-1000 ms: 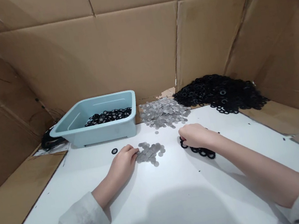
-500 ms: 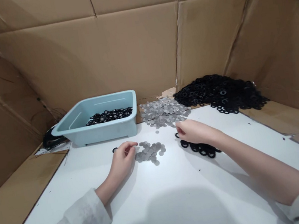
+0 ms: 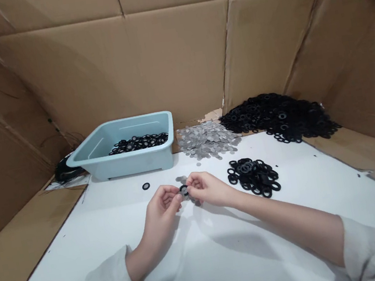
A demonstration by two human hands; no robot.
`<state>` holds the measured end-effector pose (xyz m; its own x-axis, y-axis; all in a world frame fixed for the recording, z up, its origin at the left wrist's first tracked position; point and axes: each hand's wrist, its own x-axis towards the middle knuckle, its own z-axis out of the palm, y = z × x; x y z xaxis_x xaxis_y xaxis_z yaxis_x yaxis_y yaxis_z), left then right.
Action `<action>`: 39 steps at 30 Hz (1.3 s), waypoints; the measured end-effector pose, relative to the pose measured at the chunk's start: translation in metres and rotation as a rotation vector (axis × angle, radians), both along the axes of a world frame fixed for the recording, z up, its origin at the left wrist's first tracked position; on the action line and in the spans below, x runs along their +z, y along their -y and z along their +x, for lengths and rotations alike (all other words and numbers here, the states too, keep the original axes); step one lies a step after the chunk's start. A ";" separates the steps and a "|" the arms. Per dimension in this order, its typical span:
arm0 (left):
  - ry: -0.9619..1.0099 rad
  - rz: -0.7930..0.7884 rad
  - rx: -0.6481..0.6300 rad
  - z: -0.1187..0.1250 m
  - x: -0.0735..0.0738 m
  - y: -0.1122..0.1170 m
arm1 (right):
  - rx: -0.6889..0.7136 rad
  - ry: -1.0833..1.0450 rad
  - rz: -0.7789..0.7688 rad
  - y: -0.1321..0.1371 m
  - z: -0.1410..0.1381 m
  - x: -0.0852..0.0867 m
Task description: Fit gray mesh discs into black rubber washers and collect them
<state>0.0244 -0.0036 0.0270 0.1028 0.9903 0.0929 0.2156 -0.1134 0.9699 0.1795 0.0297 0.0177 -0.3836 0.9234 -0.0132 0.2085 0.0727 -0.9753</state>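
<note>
My left hand (image 3: 164,206) and right hand (image 3: 207,188) meet fingertip to fingertip just above the table. Between them they pinch one black ring (image 3: 183,190), left thumb and forefinger on one side and right thumb and forefinger on the other. My other fingers are curled loosely in. I cannot tell whether a grey disc is pressed against the ring as well, because my fingers cover most of it.

Right under my hands is a small scatter of grey discs (image 3: 181,179), mostly hidden by my knuckles. Near my right wrist sits a small heap of black rings (image 3: 253,176), and a lone ring (image 3: 146,186) lies apart beyond my left hand. All of this rests on the white table (image 3: 227,257).

Further back stands a pale blue tub (image 3: 123,162) with a layer of rings (image 3: 138,143) in it. Beside the tub is a big pile of grey discs (image 3: 207,140), and next to that a big heap of black rings (image 3: 279,116). Cardboard walls (image 3: 160,59) close in the back and both sides.

The grip looks thin to me, only fingertips on a small, slick part. If one side lets go early, the ring could drop into the discs below and knock them about. My right sleeve could also drag through the small heap and push rings across the table.
</note>
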 end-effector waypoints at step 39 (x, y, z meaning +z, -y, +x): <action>0.036 -0.098 -0.101 -0.005 -0.001 -0.002 | 0.124 -0.016 0.113 0.010 0.001 0.003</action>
<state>0.0195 -0.0012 0.0263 0.2003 0.9797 0.0021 0.1724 -0.0374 0.9843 0.1809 0.0200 0.0206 -0.4937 0.8644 0.0950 0.1761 0.2063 -0.9625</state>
